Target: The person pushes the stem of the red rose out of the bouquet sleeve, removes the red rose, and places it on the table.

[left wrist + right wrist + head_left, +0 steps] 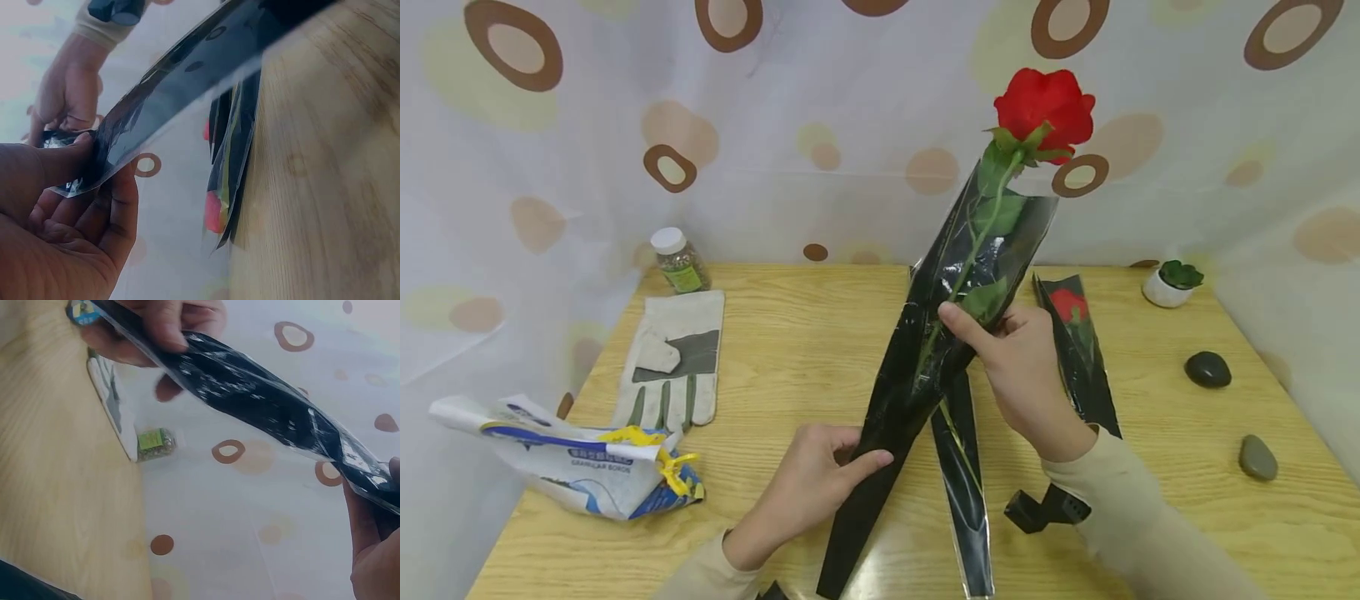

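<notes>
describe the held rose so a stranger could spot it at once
Over the wooden table, the left hand and right hand hold a black wrapper. From its upper end comes the rose. Unlike the wrapped rose lying at right, its red bloom is uncovered.

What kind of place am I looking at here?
Probably a staged tabletop workspace: a wood-grain table stands against a patterned curtain, with a work glove and a small potted plant set out around the wrapped rose.
</notes>
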Demonstrator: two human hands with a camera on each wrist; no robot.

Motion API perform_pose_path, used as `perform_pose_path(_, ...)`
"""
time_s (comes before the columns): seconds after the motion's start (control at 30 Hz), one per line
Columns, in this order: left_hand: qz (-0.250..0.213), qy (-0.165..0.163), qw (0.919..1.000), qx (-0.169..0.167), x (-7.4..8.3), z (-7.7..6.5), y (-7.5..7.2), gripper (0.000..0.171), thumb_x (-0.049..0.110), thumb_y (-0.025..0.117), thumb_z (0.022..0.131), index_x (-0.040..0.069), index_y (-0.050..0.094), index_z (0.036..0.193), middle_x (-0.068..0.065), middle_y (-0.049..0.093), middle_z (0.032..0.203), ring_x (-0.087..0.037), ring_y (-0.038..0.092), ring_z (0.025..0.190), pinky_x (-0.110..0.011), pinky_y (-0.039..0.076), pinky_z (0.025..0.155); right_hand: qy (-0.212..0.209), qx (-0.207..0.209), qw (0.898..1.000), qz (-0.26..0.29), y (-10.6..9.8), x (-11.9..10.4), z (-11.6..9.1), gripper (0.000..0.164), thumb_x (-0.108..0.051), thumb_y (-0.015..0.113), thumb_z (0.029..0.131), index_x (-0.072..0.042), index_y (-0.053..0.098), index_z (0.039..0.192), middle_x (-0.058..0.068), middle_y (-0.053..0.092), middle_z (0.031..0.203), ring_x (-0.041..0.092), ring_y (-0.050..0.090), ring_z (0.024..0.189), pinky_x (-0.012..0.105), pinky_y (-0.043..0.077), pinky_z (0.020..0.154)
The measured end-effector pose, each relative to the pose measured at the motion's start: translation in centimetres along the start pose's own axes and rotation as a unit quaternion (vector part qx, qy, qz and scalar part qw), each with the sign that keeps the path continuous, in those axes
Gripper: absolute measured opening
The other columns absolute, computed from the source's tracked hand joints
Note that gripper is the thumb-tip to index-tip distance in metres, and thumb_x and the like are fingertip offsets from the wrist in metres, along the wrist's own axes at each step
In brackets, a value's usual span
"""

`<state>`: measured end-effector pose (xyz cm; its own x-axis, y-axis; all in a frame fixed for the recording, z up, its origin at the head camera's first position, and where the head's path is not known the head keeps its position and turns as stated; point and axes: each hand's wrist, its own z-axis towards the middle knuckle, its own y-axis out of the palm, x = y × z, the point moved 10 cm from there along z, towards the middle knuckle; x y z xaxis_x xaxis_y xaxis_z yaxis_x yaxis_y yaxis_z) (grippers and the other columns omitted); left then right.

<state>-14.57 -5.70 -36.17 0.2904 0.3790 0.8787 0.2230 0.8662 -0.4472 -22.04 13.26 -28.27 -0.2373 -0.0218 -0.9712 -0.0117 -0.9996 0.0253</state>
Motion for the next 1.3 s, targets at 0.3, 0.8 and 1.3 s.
perform_pose_path(0.3,0.009,-0.026,0.9989,-0.038,-0.7,-0.3,0.6,0.057,0.02,0.076,0.089,0.016,0.03,0.056,0.011,0.015,0.058,-0.006,0.017,0.051,-0.021,0.024,0.051,-0.044,0.025,0.997,0.057,-1.4,-1.8,1.1,0.049,-0.012,0.075,0.09,-0.009,0.039,0.056,-0.004,0.026,0.058,0.013,0.03,0.064,0.029,0.035,0.064)
perform_pose_path(0.8,-0.024,-0.047,0.9985,-0.009,-0.6,0.4,0.3,0.025,0.02,0.074,0.091,0.015,0.064,0.069,0.014,0.03,0.052,-0.002,0.028,0.047,-0.019,0.027,0.047,-0.042,0.054,0.997,0.046,-2.3,-1.6,0.7,0.03,-0.012,0.079,0.086,0.0,0.062,0.065,-0.002,0.051,0.056,0.009,0.042,0.056,0.024,0.041,0.057)
perform_pose_path(1.3,-0.063,-0.042,0.9971,0.005,-0.4,0.5,0.3,0.004,0.013,0.073,0.091,0.014,0.076,0.088,0.016,0.061,0.063,-0.002,0.047,0.05,-0.019,0.038,0.046,-0.058,0.018,0.995,-0.084,0.0,-0.6,-1.1,0.025,-0.023,0.081,0.085,-0.001,0.071,0.084,0.0,0.054,0.059,0.011,0.039,0.051,0.025,0.034,0.048)
